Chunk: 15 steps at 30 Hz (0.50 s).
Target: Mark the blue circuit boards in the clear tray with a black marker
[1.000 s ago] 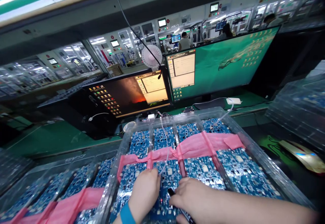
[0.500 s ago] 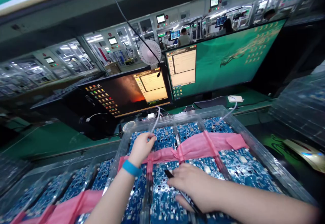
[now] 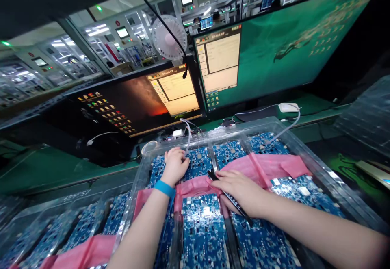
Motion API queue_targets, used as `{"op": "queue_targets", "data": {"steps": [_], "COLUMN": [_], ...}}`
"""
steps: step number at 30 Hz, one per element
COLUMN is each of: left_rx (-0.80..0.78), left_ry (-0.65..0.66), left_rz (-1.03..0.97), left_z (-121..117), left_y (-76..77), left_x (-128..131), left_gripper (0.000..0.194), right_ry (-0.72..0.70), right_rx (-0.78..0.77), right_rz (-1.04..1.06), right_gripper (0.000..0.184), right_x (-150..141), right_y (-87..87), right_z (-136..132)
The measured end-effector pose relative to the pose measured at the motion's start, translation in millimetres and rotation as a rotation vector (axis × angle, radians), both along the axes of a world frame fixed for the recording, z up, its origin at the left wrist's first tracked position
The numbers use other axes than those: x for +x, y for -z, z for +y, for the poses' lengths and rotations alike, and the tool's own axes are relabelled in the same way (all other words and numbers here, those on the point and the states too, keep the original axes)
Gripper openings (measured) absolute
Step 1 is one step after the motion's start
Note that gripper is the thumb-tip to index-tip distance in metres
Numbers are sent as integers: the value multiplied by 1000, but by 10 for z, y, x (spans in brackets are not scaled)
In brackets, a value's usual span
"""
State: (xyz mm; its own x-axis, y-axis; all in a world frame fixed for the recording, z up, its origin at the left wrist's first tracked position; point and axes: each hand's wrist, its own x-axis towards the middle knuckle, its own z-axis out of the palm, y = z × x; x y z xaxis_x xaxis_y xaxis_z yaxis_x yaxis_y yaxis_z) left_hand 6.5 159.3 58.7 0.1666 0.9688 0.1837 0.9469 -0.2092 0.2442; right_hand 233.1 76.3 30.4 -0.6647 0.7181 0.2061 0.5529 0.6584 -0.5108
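My left hand, with a blue wristband, is closed around the lower end of a white cable, over the blue circuit boards at the back of the tray. Its fingers cover the cable's tip. My right hand is closed on a slim black tool with pale markings, held slantwise under the fingers; its exact kind is unclear. That hand rests by the pink strip that crosses the boards. A clear plastic tray holds the boards in rows.
Two monitors stand behind the tray, with a white fan above. A second cable runs from a white box to the boards. Another board tray lies left; stacked clear trays stand right.
My right hand has moved up and slightly right with the black tool, onto the pink strip. My left hand has moved slightly up, still at the cable end. The camera view has shifted.
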Motion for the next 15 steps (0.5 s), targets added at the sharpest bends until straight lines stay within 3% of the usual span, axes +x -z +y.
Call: {"op": "queue_targets", "data": {"steps": [8, 15], "left_rx": [4, 25], "left_ry": [-14, -27], "left_rz": [81, 187], "left_z": [31, -5], "left_y": [-6, 122], "left_x": [56, 154], "left_gripper": [18, 13], "right_ry": [1, 0], "right_rx": [-14, -3], "right_rz": [14, 7], "right_gripper": [41, 42], "right_x": [4, -5], "right_y": [15, 73], "right_z": [7, -3]}}
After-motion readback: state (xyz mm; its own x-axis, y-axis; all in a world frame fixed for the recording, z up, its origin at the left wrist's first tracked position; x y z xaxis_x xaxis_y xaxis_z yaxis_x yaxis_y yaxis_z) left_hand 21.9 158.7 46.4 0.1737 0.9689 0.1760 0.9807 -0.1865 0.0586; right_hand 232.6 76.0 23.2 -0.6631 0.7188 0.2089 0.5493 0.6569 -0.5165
